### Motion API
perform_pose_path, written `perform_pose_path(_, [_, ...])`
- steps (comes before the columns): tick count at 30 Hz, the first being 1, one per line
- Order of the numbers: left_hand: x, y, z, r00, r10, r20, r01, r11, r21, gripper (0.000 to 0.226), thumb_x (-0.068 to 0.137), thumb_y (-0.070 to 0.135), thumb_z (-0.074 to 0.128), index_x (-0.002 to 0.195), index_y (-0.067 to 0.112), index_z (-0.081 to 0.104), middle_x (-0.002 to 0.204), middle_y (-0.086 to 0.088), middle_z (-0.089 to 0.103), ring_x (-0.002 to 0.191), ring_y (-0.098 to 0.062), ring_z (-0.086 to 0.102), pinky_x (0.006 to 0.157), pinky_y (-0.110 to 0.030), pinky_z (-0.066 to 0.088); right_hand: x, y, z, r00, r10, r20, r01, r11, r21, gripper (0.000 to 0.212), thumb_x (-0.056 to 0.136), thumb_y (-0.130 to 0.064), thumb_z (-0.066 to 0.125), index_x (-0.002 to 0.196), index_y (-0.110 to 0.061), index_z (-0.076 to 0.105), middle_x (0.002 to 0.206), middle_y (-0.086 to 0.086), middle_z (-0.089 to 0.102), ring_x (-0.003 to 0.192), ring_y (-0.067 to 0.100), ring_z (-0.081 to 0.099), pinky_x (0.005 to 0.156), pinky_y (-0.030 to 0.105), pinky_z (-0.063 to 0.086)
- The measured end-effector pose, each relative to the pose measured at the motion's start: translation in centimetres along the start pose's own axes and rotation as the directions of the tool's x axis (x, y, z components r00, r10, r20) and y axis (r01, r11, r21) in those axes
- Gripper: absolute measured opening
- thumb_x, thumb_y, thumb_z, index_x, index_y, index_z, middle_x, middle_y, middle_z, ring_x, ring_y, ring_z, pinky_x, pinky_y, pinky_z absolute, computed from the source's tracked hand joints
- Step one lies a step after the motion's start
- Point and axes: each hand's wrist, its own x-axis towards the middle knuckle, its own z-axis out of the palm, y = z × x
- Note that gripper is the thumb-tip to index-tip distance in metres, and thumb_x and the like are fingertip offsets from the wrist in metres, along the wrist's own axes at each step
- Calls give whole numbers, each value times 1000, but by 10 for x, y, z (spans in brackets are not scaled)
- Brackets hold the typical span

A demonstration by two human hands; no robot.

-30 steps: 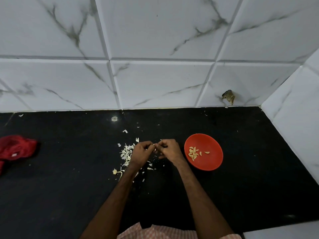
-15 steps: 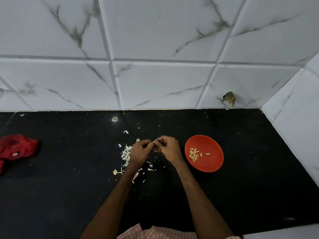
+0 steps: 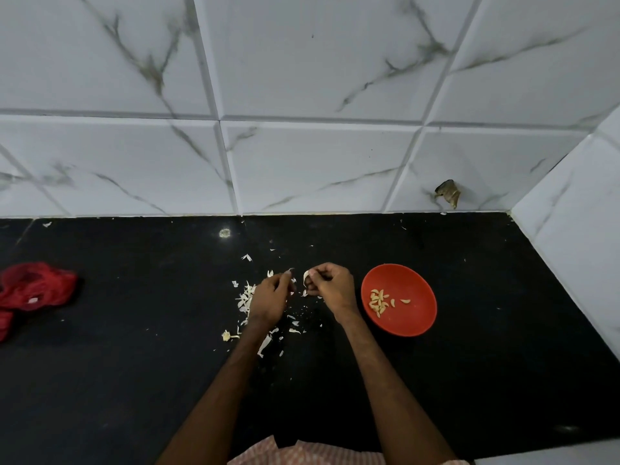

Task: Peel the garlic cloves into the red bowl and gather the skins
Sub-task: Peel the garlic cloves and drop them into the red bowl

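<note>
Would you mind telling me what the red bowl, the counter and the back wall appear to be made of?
The red bowl looks like matte plastic: uniform colour, thin rim. The counter seems polished black stone, given its faint reflections. The back wall appears glazed marble-look tile: grout lines, grey veins.

Single head-worn wide-angle view, looking forward and down at the black counter (image 3: pixel 134 380), tiled wall (image 3: pixel 302 78) close ahead

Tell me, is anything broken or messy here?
Yes. A jagged brown hole breaks the wall tile near the right corner, just above the counter. Skins lie scattered on the counter around the left hand, not yet gathered.
</note>
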Motion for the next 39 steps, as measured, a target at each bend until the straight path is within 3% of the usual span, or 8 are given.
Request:
perform_pose_path(4, [3,11,6,995,97,18,-95,991,-96,4,95,24,67,93,21,65,86,1,72,80,-12,69,70,-26,55,0,0,6,1000,-18,2,18,998,-54,5,93,-7,68,89,-11,70,85,7,74,77,17,75,68,37,64])
perform_pose_path(10, [7,5,4,995,85,-51,-92,982,-164,5,89,11,72,86,13,69,83,-1,75,79,-16,73,75,-37,60,-3,-8,3,996,4,93,-8,999,45,9,95,1,62,96,2,70,85,15,73,78,21,73,78,39,63])
perform_pose_path(17, [4,14,5,990,134,-40,-138,983,-119,9,89,8,72,83,15,69,79,-1,74,75,-15,72,69,-27,59,-3,-7,2,993,-112,34,115,987,-113,9,92,-3,65,88,-8,71,81,8,74,74,20,75,69,40,64])
perform_pose_path(23, [4,16,6,992,127,2,-125,973,-192,7,88,3,71,86,-3,68,75,-7,72,69,-10,69,68,-24,58,-8,-10,-2,988,-152,12,153,985,-86,8,91,-1,67,86,-7,70,77,9,73,68,20,74,63,32,63])
perform_pose_path(27, [3,16,5,992,122,38,-108,959,-263,3,89,0,69,86,-1,67,72,-2,71,70,-11,69,69,-24,57,-7,-9,-1,990,-141,7,142,988,-58,5,90,1,67,88,-2,71,76,11,73,65,21,74,59,26,60])
perform_pose_path(30, [3,17,4,992,104,67,-75,938,-338,6,90,-2,67,85,1,67,70,-3,72,71,-16,70,75,-33,60,-7,-10,0,993,-122,9,122,992,-13,6,91,1,65,90,2,70,76,14,73,65,24,74,60,29,61])
perform_pose_path(34, [1,21,3,992,92,90,-48,912,-407,8,90,-5,65,85,1,67,69,-2,72,68,-13,69,71,-27,59,-7,-11,1,995,-95,19,94,995,33,6,92,-1,65,91,1,71,79,16,73,70,28,74,64,34,63])
perform_pose_path(39, [2,21,4,995,40,91,3,901,-435,4,91,6,69,87,7,71,76,-12,74,71,-32,65,63,-35,51,-7,-16,-1,996,-78,36,76,996,53,7,93,-4,65,89,-4,69,80,15,73,69,23,74,61,32,61])
